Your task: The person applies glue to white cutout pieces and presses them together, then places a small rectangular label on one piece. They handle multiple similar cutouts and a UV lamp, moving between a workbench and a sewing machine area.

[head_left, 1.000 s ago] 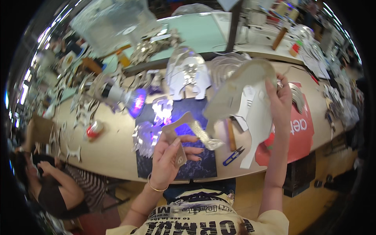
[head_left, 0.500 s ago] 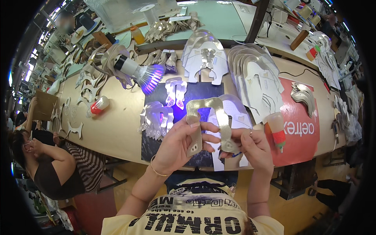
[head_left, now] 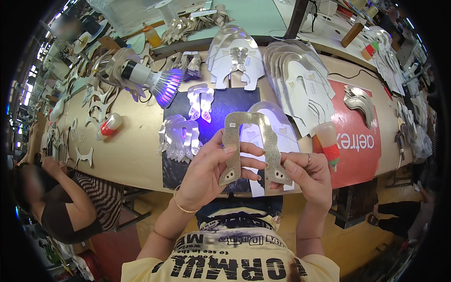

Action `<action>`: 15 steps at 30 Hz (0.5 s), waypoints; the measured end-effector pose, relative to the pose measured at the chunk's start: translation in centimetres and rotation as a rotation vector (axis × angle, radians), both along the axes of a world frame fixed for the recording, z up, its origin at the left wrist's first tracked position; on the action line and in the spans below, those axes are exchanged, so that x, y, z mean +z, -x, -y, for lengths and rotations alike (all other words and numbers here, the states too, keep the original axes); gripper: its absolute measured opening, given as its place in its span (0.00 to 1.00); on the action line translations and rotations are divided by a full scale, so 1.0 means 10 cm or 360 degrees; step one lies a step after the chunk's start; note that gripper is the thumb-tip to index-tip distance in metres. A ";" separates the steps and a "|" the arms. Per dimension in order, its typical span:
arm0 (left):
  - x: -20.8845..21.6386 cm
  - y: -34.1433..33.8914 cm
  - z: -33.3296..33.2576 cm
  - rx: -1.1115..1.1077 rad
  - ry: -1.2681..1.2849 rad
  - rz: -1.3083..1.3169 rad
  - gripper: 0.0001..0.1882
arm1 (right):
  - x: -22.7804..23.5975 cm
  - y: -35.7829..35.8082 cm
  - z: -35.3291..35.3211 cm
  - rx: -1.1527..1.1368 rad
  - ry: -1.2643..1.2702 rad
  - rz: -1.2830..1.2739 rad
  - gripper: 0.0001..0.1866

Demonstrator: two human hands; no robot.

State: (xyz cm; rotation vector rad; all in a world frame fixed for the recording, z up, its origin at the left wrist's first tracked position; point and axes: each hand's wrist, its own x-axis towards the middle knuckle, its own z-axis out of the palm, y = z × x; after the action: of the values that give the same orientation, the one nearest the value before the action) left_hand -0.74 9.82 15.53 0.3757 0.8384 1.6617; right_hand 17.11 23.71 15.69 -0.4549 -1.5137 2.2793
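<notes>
My left hand (head_left: 205,170) and my right hand (head_left: 311,177) hold up a metallic gold, U-shaped shoe upper piece (head_left: 250,117). Its curved band is at the top, and both wavy-edged legs hang down, each with small holes at its end. My left thumb lies on the left leg while the fingers reach behind it into the gap. The lower right leg is pinched between my right thumb and fingers. Behind the piece, a white-lined upper part (head_left: 286,126) lies on a dark mat (head_left: 176,171). Similar U-shaped pieces (head_left: 181,136) are fanned out on the mat's left side.
A lamp (head_left: 150,80) throws violet light onto the mat. Stacks of large silver-edged uppers (head_left: 298,84) stand behind. Glue bottles with red bands sit left (head_left: 109,126) and right (head_left: 327,141). A red sheet (head_left: 359,160) lies rightward. Another person (head_left: 66,202) sits at left.
The gold piece has turned flatter toward me and its legs show fully, the right one lower. My right hand has shifted slightly down. The whole view has moved a little.
</notes>
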 end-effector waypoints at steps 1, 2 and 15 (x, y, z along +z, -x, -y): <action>0.00 -0.01 0.00 -0.0007 0.0005 0.0023 0.21 | 0.00 -0.01 0.00 -0.0009 0.0010 -0.0035 0.16; 0.00 -0.02 0.00 -0.0005 0.0012 0.0028 0.21 | -0.01 -0.01 0.01 -0.0014 0.0011 -0.0008 0.16; 0.04 -0.11 -0.05 -0.0100 -0.0021 0.0229 0.22 | -0.15 -0.18 0.02 -0.0222 -0.0131 0.0090 0.14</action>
State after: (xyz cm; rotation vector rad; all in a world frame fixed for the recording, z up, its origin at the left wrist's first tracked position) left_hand 0.33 10.29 15.97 0.2851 0.7027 1.6162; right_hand 18.88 23.51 14.18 -0.5866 -1.5453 2.1058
